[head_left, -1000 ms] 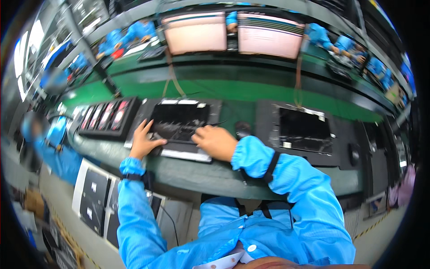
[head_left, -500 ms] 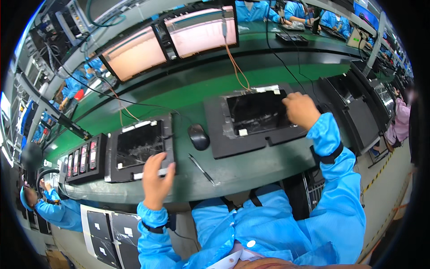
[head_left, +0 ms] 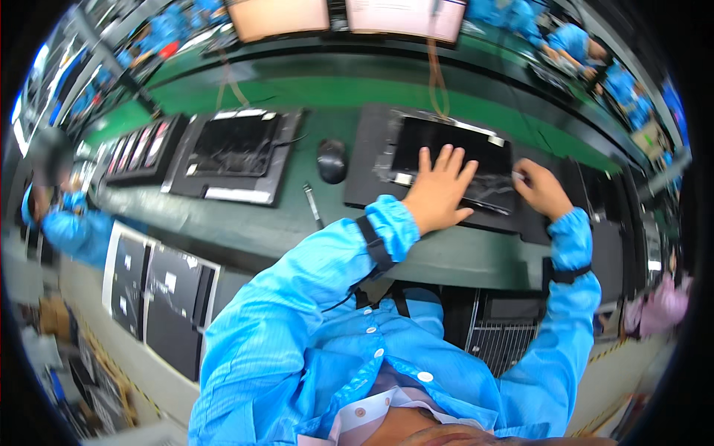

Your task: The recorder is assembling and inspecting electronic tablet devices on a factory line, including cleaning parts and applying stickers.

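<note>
A dark flat panel lies in a black tray on the green bench, right of centre. My left hand lies flat on the panel's near edge, fingers spread. My right hand is at the panel's right edge, fingers curled on something small and pale; I cannot tell what it is. A second dark panel sits in another black tray to the left, untouched.
A black mouse and a pen-like tool lie between the trays. A rack of slim devices is at far left. Two lit monitors hang above. A cable runs to the right panel. People in blue coats work around.
My left hand has left the left tray and now lies flat on the right panel. My right hand has slid to the panel's right edge. The view has swung right.
</note>
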A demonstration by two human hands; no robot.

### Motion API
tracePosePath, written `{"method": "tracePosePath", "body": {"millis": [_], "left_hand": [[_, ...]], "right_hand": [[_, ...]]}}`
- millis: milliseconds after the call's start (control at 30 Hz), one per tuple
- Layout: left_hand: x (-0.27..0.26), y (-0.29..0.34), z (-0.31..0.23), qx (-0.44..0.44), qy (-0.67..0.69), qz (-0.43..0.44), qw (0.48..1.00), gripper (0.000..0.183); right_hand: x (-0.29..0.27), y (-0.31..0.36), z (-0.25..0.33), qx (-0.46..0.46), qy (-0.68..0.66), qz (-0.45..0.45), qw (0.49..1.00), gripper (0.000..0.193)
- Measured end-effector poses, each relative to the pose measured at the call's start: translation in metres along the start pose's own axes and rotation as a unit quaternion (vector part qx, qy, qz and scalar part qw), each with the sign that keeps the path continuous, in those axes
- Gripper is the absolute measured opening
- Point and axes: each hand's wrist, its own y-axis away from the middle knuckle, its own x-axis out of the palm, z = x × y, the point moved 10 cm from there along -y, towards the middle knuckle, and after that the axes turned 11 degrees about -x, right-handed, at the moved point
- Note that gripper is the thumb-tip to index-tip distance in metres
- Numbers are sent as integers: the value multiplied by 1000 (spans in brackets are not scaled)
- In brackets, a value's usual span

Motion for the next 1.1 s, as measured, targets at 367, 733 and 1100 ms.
{"method": "tracePosePath", "body": {"millis": [367,733,1100], "left_hand": [[-186,124,61,-51,233,-198,951,54],[-205,376,231,-386,678,-386,492,43],[-174,367,213,-365,673,-390,511,34]], "right_hand": [[-29,38,191,-135,144,-382,903,16],[226,-70,284,-34,-183,19,982,33],[240,-47,443,-208,-433,-84,873,15]]}}
